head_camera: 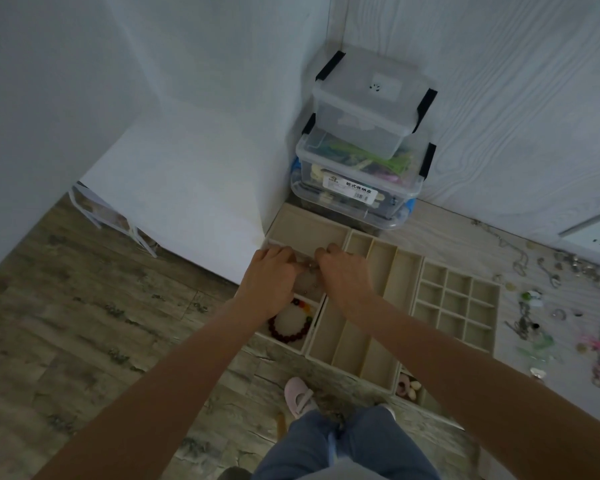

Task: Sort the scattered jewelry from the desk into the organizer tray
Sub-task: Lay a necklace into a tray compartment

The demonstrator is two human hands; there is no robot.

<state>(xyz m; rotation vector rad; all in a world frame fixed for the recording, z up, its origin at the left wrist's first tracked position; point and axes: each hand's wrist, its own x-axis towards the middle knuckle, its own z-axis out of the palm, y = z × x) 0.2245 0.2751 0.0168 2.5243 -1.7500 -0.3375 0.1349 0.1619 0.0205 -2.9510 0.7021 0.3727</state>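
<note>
— Two hands on one small piece, is that right? Where are you in the sort?

— Yes. My left hand (269, 271) and right hand (340, 271) are both over the left-hand section of the beige organizer tray (378, 268), fingers curled in toward each other with something small and glinting, the little bead piece (310, 266), pinched between them. I can't tell just what it is; the fingers hide most of it. I judge I'm laying it into the middle compartment on that side.

— How would you set it down well?

— Keep it low over the compartment, let one end touch the lining first, then feed the rest after it so it lies flat and doesn't bunch. Release one hand at a time, and keep clear of the dark red bead bracelet (288, 329) in the compartment nearer me.

— Counts?

— One red bracelet in the tray, with a white one and a few coloured beads beside it, I think. Three long slots in the middle section, bare as far as I see. The gridded section (454, 306) shows about a dozen little cells, none visibly filled. A few pale pieces sit in a near compartment (407, 388) by my knee.

— And what's left?

— Most of it. The scattered jewelry (548, 299) lies well apart on the desk (465, 237) to my right: chains, rings, green and pink bits, too many and too small to count. Three clear storage boxes (361, 150) are stacked in the corner behind the tray.
</note>
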